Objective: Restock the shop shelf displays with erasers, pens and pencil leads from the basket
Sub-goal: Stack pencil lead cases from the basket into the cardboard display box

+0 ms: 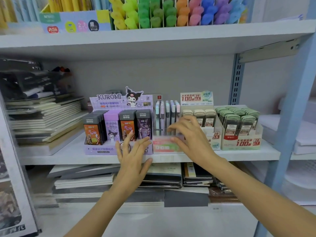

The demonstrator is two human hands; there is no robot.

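Note:
On the middle shelf (71,158) stands a purple Kuromi display box (102,148) of pencil-lead cases, orange, purple and dark. To its right is a clear pen display (166,120) with pastel pens upright. Beyond it are two beige lead boxes (242,142) filled with green-capped lead cases. My left hand (132,151) is spread with straight fingers in front of the Kuromi box, near its right front corner. My right hand (189,134) has its fingers extended at the right side of the pen display, touching its front. Neither hand holds anything. The basket is not in view.
Stacked notebooks (46,120) lie at the left of the middle shelf. The upper shelf carries coloured highlighters (171,14) in a divided rack. More notebooks and dark folders (162,177) lie on the lower shelf. A blue upright post (290,117) stands at the right.

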